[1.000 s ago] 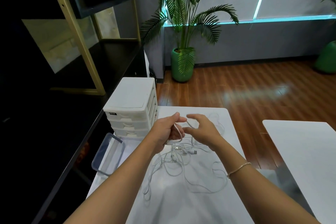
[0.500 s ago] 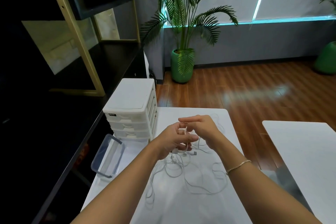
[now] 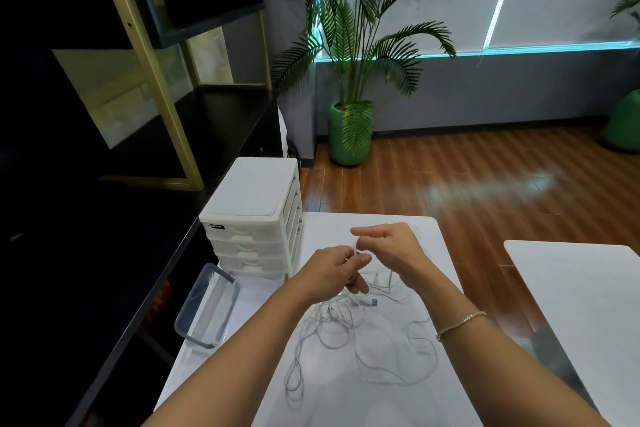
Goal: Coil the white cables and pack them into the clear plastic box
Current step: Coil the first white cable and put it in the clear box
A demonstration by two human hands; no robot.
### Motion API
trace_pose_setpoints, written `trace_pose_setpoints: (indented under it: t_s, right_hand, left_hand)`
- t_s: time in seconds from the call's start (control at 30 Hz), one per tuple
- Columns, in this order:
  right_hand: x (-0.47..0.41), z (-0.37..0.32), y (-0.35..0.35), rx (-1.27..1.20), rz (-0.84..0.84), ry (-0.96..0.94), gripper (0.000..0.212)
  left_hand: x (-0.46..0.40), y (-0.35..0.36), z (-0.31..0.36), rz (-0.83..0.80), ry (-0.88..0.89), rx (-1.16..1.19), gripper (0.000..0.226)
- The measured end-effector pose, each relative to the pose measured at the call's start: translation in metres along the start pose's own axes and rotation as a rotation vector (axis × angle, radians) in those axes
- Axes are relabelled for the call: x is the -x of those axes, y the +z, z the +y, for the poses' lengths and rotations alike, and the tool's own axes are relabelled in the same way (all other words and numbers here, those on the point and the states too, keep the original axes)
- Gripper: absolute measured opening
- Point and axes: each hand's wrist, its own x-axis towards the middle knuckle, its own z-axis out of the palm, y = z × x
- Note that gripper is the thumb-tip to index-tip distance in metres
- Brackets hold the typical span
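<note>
Several thin white cables (image 3: 363,347) lie in a loose tangle on the white table (image 3: 346,399), with plugs showing near the middle of the heap. Above the heap my left hand (image 3: 332,270) grips a strand of white cable in its curled fingers. My right hand (image 3: 388,246) is just beyond and to the right, pinching the same cable between thumb and fingers. The two hands touch over the cable. The clear plastic box (image 3: 207,305) stands open at the table's left edge, to the left of my left forearm.
A white drawer unit (image 3: 256,218) stands at the table's far left corner, behind the box. A dark shelf with gold frame fills the left. A second white table (image 3: 581,308) is to the right across a gap. A potted palm (image 3: 349,128) stands on the wooden floor beyond.
My hands have closed together over the cable. The right hand has turned over the left, drawing the cable around. The tangle on the table has shifted slightly.
</note>
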Motion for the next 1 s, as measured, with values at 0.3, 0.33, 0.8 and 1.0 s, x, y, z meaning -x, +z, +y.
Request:
trace_pose_setpoints:
  t_s: [0.3, 0.33, 0.8, 1.0]
  right_hand:
    - [-0.002, 0.008, 0.001, 0.039, 0.027, -0.006, 0.022]
    - [-0.001, 0.011, 0.002, 0.05, 0.008, -0.012, 0.024]
    - [0.014, 0.025, 0.029, 0.567, -0.085, -0.235, 0.021]
    - [0.02, 0.029, 0.029, 0.663, -0.112, -0.263, 0.024]
  left_hand:
    - [0.0, 0.003, 0.002, 0.071, 0.046, 0.402, 0.039]
    - [-0.001, 0.001, 0.003, 0.096, 0.041, 0.516, 0.038]
    - [-0.007, -0.008, -0.017, 0.213, -0.049, 1.213, 0.032]
    - [-0.005, -0.008, -0.019, 0.191, -0.043, 1.051, 0.024]
